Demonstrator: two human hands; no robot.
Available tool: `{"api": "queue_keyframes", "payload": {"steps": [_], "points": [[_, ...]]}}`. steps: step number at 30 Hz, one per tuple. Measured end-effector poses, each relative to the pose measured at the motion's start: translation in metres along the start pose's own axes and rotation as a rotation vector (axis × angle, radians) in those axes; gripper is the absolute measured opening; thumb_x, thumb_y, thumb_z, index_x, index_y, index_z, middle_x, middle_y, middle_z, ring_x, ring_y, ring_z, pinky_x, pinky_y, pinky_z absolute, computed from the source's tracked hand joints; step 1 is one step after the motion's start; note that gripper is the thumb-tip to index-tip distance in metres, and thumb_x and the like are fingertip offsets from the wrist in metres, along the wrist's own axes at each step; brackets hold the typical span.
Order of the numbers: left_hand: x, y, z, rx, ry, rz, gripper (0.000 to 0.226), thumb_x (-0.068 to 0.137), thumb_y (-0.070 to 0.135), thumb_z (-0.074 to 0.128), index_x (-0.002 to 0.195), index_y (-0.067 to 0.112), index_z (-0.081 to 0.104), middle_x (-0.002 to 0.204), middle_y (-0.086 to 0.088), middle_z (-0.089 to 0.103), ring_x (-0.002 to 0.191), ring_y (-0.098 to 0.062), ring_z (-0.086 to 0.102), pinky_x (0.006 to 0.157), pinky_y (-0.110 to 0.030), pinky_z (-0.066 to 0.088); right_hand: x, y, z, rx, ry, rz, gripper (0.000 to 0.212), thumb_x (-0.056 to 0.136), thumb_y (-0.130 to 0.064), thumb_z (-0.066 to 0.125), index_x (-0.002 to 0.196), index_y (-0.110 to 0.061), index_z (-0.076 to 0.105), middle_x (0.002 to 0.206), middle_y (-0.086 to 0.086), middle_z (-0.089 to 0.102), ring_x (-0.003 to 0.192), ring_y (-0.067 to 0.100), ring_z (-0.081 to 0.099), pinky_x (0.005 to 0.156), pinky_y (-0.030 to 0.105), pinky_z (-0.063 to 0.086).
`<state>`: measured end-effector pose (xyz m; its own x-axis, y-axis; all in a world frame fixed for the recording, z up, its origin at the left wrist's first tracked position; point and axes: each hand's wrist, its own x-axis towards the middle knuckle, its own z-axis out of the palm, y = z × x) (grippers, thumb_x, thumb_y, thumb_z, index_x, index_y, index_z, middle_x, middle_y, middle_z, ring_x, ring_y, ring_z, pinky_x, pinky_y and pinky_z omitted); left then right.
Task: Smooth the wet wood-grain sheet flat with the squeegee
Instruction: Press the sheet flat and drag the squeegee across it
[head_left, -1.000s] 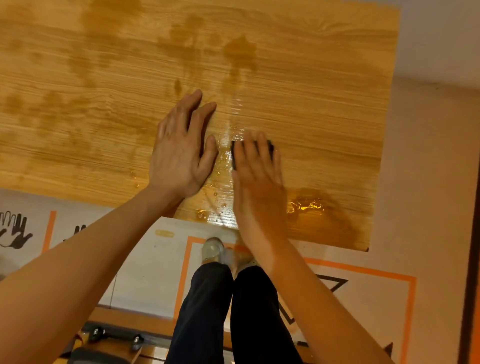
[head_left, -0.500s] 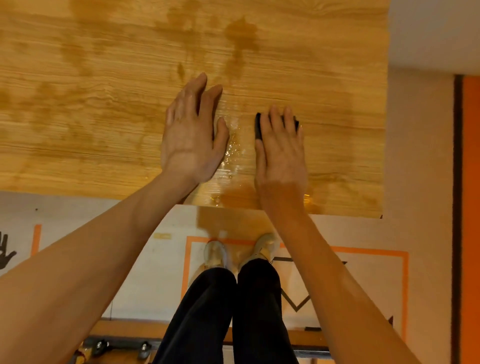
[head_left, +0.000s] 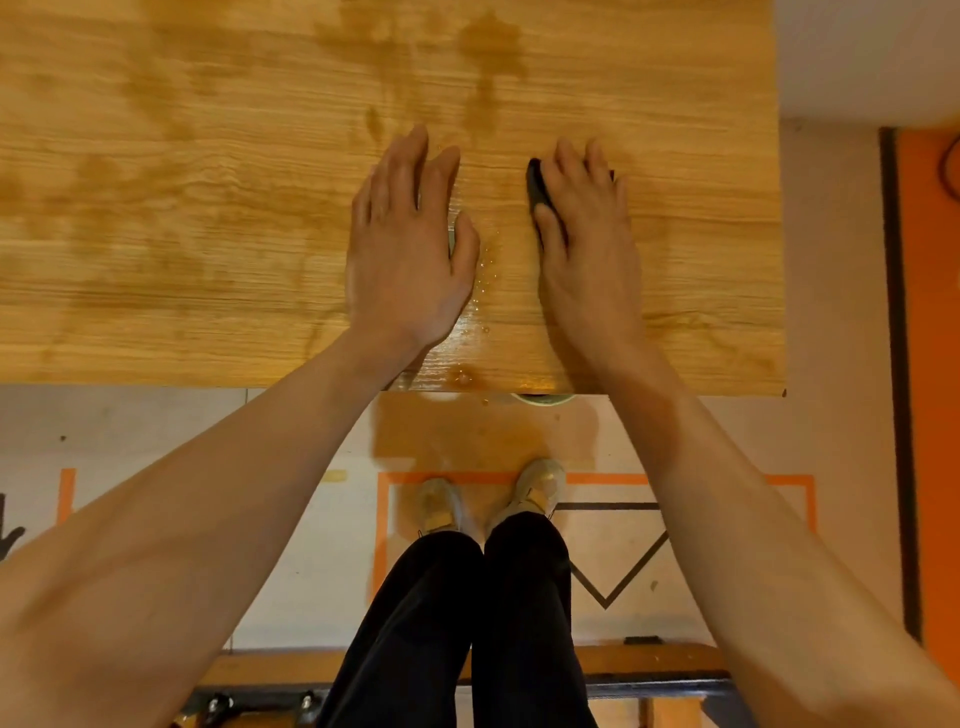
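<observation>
Head view, right hand (head_left: 587, 244) gripping mostly hidden, seemingly black squeegee (head_left: 535, 184), left hand (head_left: 405, 249) flat

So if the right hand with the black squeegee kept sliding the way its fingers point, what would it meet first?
Nothing solid, it seems: the right hand and squeegee face only more wood-grain sheet, dark wet blotches slightly left, to the picture's top edge.

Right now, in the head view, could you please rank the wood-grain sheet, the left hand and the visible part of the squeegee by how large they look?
1. wood-grain sheet
2. left hand
3. squeegee, mostly hidden under the right hand
</observation>
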<state>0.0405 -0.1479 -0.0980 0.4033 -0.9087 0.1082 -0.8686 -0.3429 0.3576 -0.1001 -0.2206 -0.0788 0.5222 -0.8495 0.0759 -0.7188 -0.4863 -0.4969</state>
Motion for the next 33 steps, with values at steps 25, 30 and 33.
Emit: {"api": "queue_keyframes", "payload": {"steps": [25,30,33], "points": [[-0.001,-0.001,-0.005,-0.005,0.003,0.055,0.053,0.103,0.032,0.036,0.151,0.008,0.039,0.161,-0.017,0.031,0.150,-0.034,0.028,0.118,-0.048,0.025,-0.050,0.067,-0.043,0.016,0.059,0.140,0.044,0.103,-0.021,0.040,0.145,-0.007,0.039,0.154,0.009,0.034,0.147,0.021,0.018,0.122,0.036,0.009],[-0.001,0.000,-0.006,-0.001,-0.018,0.045,0.053,0.102,0.032,0.037,0.151,0.010,0.038,0.162,-0.015,0.028,0.151,-0.034,0.026,0.118,-0.048,0.023,-0.113,0.043,-0.034,0.053,0.094,0.172,0.042,0.103,-0.015,0.042,0.144,-0.005,0.040,0.153,0.009,0.033,0.147,0.022,0.017,0.122,0.042,0.010],[0.000,0.001,-0.005,0.006,-0.018,0.040,0.054,0.102,0.032,0.037,0.151,0.009,0.038,0.162,-0.016,0.028,0.150,-0.034,0.026,0.118,-0.048,0.023,-0.142,0.047,-0.042,0.037,0.008,0.068,0.043,0.102,-0.018,0.040,0.143,-0.006,0.040,0.153,0.006,0.032,0.147,0.018,0.016,0.122,0.038,0.009]]}}
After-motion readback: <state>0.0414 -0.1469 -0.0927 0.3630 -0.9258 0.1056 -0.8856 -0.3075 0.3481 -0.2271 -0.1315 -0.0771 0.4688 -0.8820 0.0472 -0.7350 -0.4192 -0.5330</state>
